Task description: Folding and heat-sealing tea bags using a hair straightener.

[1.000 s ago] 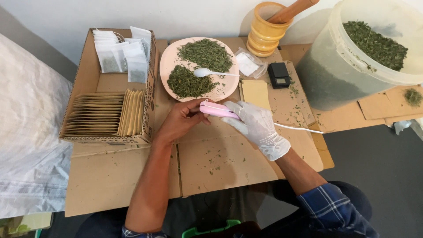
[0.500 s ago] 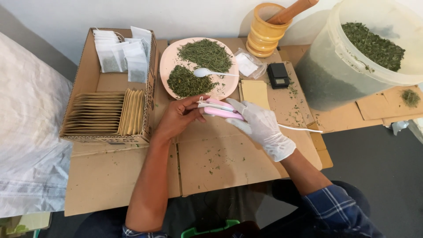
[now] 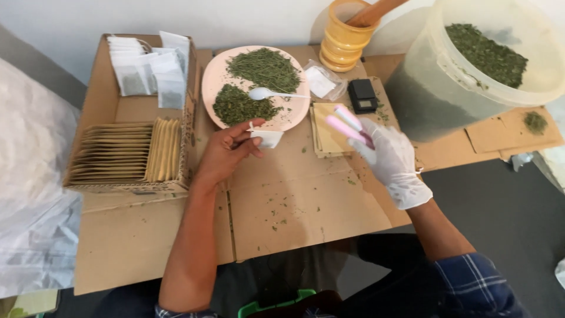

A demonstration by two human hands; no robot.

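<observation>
My bare left hand (image 3: 226, 150) pinches a small white tea bag (image 3: 266, 138) just below the pink plate (image 3: 209, 88). My right hand (image 3: 388, 158), in a white glove, holds a pink handheld sealer (image 3: 347, 123) with its jaws apart, lifted over a stack of tan envelopes (image 3: 325, 134). The plate carries two heaps of dried green herbs (image 3: 262, 68) and a white spoon (image 3: 265, 93).
A cardboard box (image 3: 97, 100) at the left holds rows of tan envelopes (image 3: 126, 150) and filled white tea bags (image 3: 147, 70). A small black scale (image 3: 361, 95), a yellow mortar with a wooden pestle (image 3: 347, 29), and a big plastic bucket of herbs (image 3: 477, 65) stand behind.
My right hand pulled the pink sealer away to the right and up, jaws now apart. My left hand keeps the white tea bag that was in the sealer.
</observation>
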